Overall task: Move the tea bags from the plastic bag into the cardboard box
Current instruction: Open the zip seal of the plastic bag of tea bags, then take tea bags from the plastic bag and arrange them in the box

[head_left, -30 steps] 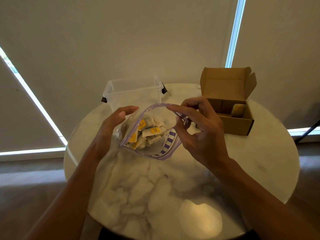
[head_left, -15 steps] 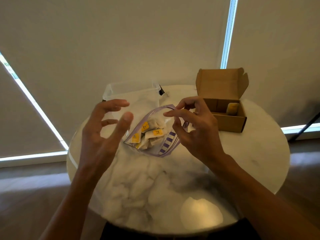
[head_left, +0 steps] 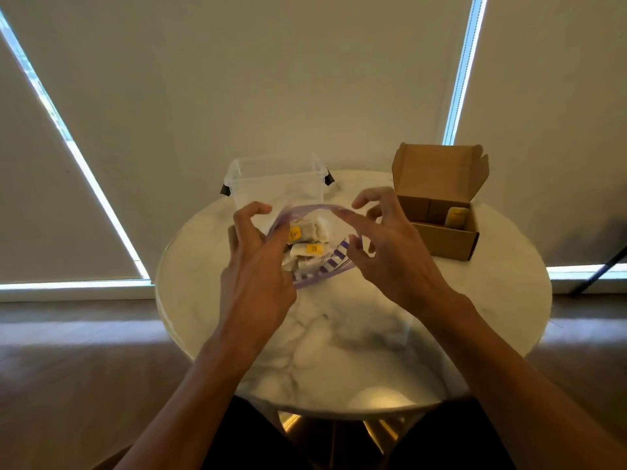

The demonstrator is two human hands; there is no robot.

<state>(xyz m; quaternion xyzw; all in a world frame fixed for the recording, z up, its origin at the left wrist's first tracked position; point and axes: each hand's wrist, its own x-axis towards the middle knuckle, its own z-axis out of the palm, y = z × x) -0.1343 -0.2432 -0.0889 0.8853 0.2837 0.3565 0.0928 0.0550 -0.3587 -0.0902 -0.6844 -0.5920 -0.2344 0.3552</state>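
Note:
A clear plastic bag [head_left: 334, 262] with a purple zip rim stands open-mouthed on the middle of the marble table [head_left: 339, 334]. Several tea bags [head_left: 307, 251] with yellow tags lie inside it. My left hand [head_left: 254, 269] is at the bag's left rim, with the thumb over the rim and the fingers curled behind it. My right hand [head_left: 390, 245] holds the right rim, its index finger along the far edge and its thumb at the near edge. The open cardboard box [head_left: 444, 237] sits at the back right, with one yellow tea bag [head_left: 454, 217] inside.
A clear plastic container [head_left: 274, 184] with black clips stands right behind the bag. The round table's edge curves close on all sides. Window blinds rise behind the table, and a dark pole [head_left: 600, 269] leans at the far right.
My left hand let go of the bag, lifted away spread open, and has now come back to the bag's left rim. My right hand stayed on the rim.

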